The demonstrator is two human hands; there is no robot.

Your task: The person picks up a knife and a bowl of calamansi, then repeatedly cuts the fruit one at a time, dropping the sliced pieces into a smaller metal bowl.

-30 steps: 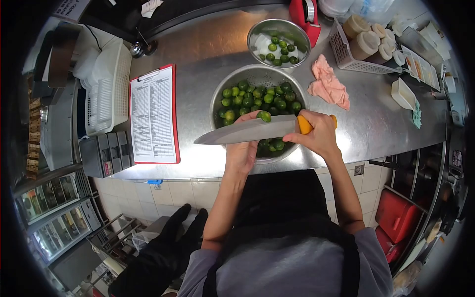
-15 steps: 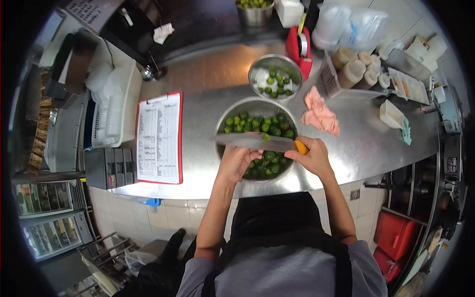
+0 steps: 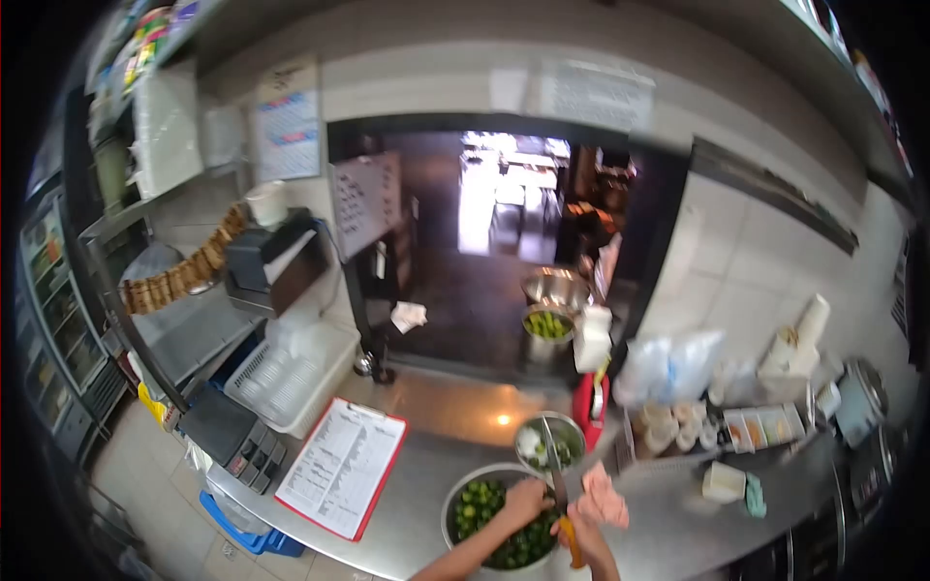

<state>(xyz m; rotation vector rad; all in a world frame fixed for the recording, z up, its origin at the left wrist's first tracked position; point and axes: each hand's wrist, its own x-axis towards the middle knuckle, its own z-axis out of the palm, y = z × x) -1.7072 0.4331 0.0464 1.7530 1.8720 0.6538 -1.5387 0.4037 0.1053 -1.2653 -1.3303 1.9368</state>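
My right hand (image 3: 588, 544) is closed around the orange handle of a knife (image 3: 557, 463). The blade points away from me, its tip over the small metal bowl (image 3: 579, 427), which holds cut green citrus and something white. My left hand (image 3: 528, 501), fingers curled, is at the right side of the large metal bowl (image 3: 449, 513), just left of the knife. Whatever it grips is too small and blurred to name. Many small green limes (image 3: 477, 505) fill the large bowl.
A pink cloth (image 3: 601, 496) lies right of the bowls. On the left are a clipboard (image 3: 341, 467) and a white basket of plastic containers (image 3: 312, 414). A red tape dispenser (image 3: 587, 405) and a basket of bottles (image 3: 668, 426) stand at the back right.
The view has tilted up, showing the wall and pass-through window. The knife has turned from lying crosswise over the large bowl to pointing forward over the small one.
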